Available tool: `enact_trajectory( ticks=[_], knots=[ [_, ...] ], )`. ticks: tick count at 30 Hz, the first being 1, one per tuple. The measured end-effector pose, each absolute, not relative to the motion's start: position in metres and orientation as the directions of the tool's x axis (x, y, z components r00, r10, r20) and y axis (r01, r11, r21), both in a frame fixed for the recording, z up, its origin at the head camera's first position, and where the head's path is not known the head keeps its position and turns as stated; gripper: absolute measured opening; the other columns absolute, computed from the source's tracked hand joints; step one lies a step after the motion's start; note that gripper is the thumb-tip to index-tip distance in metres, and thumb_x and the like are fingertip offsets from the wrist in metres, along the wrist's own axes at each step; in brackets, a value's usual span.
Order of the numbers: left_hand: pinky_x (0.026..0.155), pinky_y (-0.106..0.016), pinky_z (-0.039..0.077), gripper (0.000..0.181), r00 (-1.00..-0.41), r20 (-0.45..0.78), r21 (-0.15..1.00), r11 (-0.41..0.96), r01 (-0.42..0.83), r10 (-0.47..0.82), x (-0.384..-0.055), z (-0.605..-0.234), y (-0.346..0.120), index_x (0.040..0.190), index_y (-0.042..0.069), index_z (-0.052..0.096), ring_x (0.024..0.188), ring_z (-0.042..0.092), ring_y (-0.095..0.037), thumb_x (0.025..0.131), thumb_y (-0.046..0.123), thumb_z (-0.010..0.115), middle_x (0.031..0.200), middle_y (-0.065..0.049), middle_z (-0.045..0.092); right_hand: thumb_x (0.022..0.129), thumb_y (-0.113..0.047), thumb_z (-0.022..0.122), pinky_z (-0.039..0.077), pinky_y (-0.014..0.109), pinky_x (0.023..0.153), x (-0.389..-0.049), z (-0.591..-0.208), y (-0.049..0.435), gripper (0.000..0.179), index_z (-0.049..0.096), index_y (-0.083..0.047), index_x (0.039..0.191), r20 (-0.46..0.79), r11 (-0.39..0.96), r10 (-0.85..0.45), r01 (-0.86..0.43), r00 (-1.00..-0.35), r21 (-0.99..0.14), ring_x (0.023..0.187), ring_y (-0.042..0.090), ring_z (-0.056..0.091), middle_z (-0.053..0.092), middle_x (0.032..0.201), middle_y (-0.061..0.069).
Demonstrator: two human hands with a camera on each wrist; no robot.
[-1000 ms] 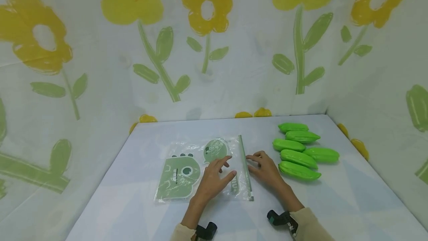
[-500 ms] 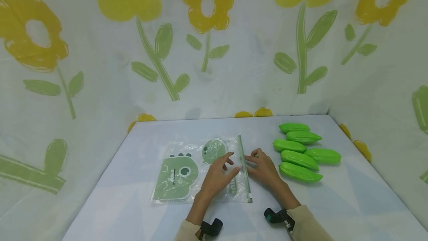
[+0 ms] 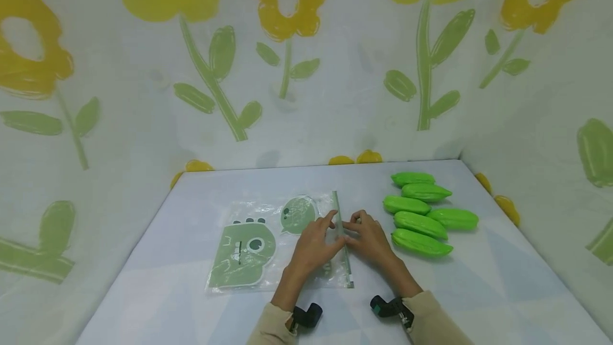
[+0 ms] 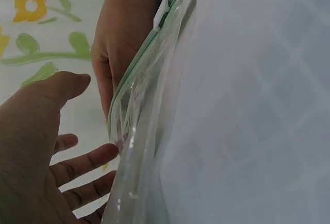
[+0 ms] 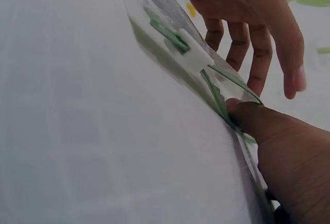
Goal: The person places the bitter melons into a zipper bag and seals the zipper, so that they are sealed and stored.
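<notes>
A clear plastic slider bag [image 3: 280,252] with a green dinosaur print lies flat on the table, its green zip edge [image 3: 337,201] toward the right. My right hand [image 3: 371,238] is at that edge and pinches the lip. In the right wrist view its thumb [image 5: 250,118] presses where the two green zip strips part, while the other fingertips are hidden. The white slider [image 5: 192,50] sits close to the thumb. Over the bag, just left of the zip, my left hand [image 3: 308,246] has its fingers spread, with fingertips [image 4: 105,153] right at the plastic.
Several bright green star fruit-like pods [image 3: 421,242] lie in a loose group to the right of the bag. The white table [image 3: 158,260] is enclosed by a flower-printed cloth [image 3: 335,95] at the back and sides.
My left hand has moved right toward the zip edge, its thumb now close to the right hand. The right hand's fingers have come onto the zip edge. The pods have stayed put.
</notes>
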State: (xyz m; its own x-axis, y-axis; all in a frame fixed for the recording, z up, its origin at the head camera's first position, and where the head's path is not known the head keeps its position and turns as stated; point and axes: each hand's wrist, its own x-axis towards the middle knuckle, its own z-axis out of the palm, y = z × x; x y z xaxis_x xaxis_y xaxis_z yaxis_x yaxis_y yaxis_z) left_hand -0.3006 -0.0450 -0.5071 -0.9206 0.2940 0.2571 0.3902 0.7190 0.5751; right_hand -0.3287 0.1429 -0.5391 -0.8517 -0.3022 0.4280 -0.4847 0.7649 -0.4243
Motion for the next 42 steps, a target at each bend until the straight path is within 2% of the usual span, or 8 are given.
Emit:
enact_trajectory(
  ticks=[6, 13, 18, 21, 28, 34, 38, 42],
  knots=[
    [0.089, -0.042, 0.050, 0.078, -0.925, 0.228, 0.532, 0.756, 0.381, 0.305, -0.306, -0.506, -0.038, 0.156, 0.021, 0.038, 0.111, 0.058, -0.023, 0.092, 0.062, 0.058, 0.120, -0.001, 0.065, 0.084, -0.030, 0.080, 0.038, 0.036, 0.072, -0.328, -0.536, 0.140, 0.041, 0.075, -0.013, 0.121, 0.402, 0.787, -0.301, -0.463, -0.865, -0.408, 0.085, 0.018, 0.047, 0.050, 0.102, 0.001],
    [0.075, -0.034, 0.048, 0.072, -0.911, 0.253, 0.481, 0.775, 0.411, 0.326, -0.310, -0.508, -0.034, 0.149, 0.024, 0.050, 0.093, 0.055, -0.017, 0.091, 0.068, 0.054, 0.113, -0.003, 0.060, 0.084, -0.025, 0.079, 0.038, 0.036, 0.068, -0.329, -0.541, 0.141, 0.038, 0.075, -0.013, 0.120, 0.442, 0.803, -0.315, -0.484, -0.840, -0.348, 0.081, 0.018, 0.048, 0.052, 0.100, 0.003],
    [0.072, -0.031, 0.046, 0.071, -0.906, 0.245, 0.462, 0.780, 0.423, 0.346, -0.313, -0.510, -0.034, 0.142, 0.019, 0.058, 0.089, 0.051, -0.016, 0.090, 0.067, 0.058, 0.112, -0.005, 0.057, 0.081, -0.022, 0.081, 0.038, 0.037, 0.068, -0.328, -0.542, 0.141, 0.040, 0.075, -0.013, 0.120, 0.450, 0.796, -0.319, -0.493, -0.834, -0.351, 0.082, 0.019, 0.049, 0.052, 0.100, 0.003],
    [0.073, -0.031, 0.047, 0.067, -0.909, 0.234, 0.470, 0.779, 0.415, 0.344, -0.314, -0.512, -0.036, 0.140, 0.016, 0.060, 0.089, 0.051, -0.015, 0.091, 0.062, 0.061, 0.111, -0.005, 0.057, 0.082, -0.025, 0.081, 0.038, 0.037, 0.069, -0.327, -0.543, 0.141, 0.040, 0.075, -0.014, 0.120, 0.445, 0.792, -0.325, -0.498, -0.834, -0.354, 0.083, 0.019, 0.049, 0.052, 0.101, 0.002],
    [0.070, -0.029, 0.046, 0.050, -0.914, 0.221, 0.525, 0.748, 0.405, 0.340, -0.319, -0.513, -0.038, 0.143, 0.020, 0.058, 0.087, 0.050, -0.014, 0.097, 0.040, 0.062, 0.110, -0.003, 0.057, 0.085, -0.031, 0.080, 0.038, 0.035, 0.069, -0.329, -0.542, 0.141, 0.039, 0.075, -0.017, 0.121, 0.443, 0.802, -0.315, -0.485, -0.840, -0.349, 0.082, 0.016, 0.047, 0.050, 0.101, 0.000],
    [0.067, -0.028, 0.045, 0.044, -0.916, 0.247, 0.570, 0.717, 0.402, 0.317, -0.318, -0.513, -0.041, 0.137, 0.014, 0.063, 0.080, 0.049, -0.014, 0.093, 0.019, 0.059, 0.103, -0.003, 0.058, 0.087, -0.041, 0.077, 0.035, 0.033, 0.068, -0.328, -0.541, 0.139, 0.041, 0.074, -0.023, 0.124, 0.404, 0.807, -0.308, -0.461, -0.862, -0.369, 0.080, 0.014, 0.044, 0.048, 0.100, -0.002],
    [0.067, -0.028, 0.045, 0.042, -0.919, 0.246, 0.577, 0.716, 0.393, 0.307, -0.318, -0.514, -0.041, 0.133, 0.009, 0.064, 0.080, 0.048, -0.014, 0.091, 0.017, 0.062, 0.103, -0.003, 0.057, 0.086, -0.042, 0.078, 0.035, 0.032, 0.067, -0.327, -0.540, 0.138, 0.043, 0.073, -0.025, 0.125, 0.391, 0.808, -0.293, -0.445, -0.873, -0.388, 0.078, 0.014, 0.041, 0.047, 0.099, -0.002],
    [0.063, -0.026, 0.041, 0.050, -0.911, 0.227, 0.480, 0.775, 0.411, 0.343, -0.319, -0.517, -0.039, 0.137, 0.008, 0.061, 0.075, 0.044, -0.013, 0.089, 0.022, 0.065, 0.094, -0.001, 0.052, 0.084, -0.041, 0.079, 0.034, 0.032, 0.066, -0.327, -0.540, 0.139, 0.044, 0.073, -0.024, 0.125, 0.405, 0.809, -0.289, -0.448, -0.867, -0.381, 0.077, 0.014, 0.041, 0.048, 0.099, -0.002]
  ],
)
